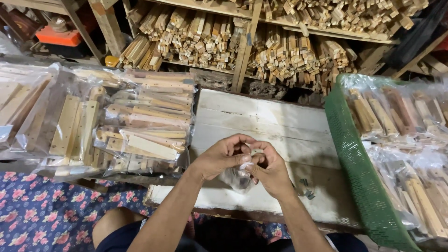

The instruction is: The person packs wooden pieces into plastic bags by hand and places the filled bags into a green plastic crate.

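My left hand (223,156) and my right hand (270,169) meet over a white wooden board (261,116). Between their fingertips they pinch the top of a small clear plastic bag (237,178), which hangs below them just above the board. What lies inside the bag is too blurred to tell. A few small dark metal pieces (306,189) lie on the board just right of my right wrist.
Clear bags of wooden parts (140,123) are piled to the left. A green perforated basket (359,168) with more bagged wooden pieces stands on the right. Shelves stacked with wooden sticks (280,51) fill the back. A floral cloth (42,210) lies at lower left.
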